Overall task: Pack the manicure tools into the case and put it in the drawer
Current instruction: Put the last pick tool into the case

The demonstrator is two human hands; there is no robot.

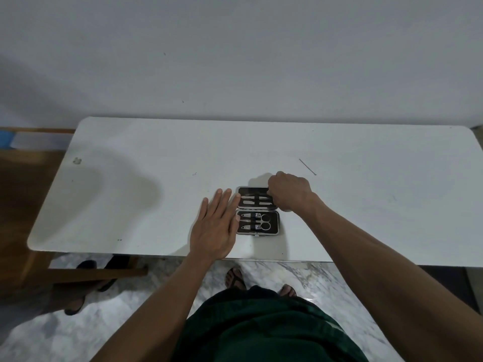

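Case (258,210) of manicure tools lies open and flat on the white table (156,199), a little below the middle of the frame and near the table's front edge. Its two black-lined halves sit one above the other in the picture. The lower half holds scissors (263,222) with round finger loops and two small clippers (245,221) under a strap. The upper half holds slim metal tools (254,200) lying side by side; their exact kind is too small to tell.

The left hand (217,226) lies flat on the table just left of the case, fingers straight and spread a little, with the fingertips (237,196) touching the left edge of the upper half. The right hand (288,192) comes in from the lower right and sits over the right end of the upper half, fingers curled downward onto it. The back of the hand hides the fingertips, so I cannot tell whether it pinches a tool, grips the case edge or holds nothing.

A thin dark stick (307,166) lies alone on the table up and to the right of the right hand, well apart from the case. At the bottom of the frame are dark green clothing (261,333) and sandalled feet (236,279) on a marble floor (65,343).
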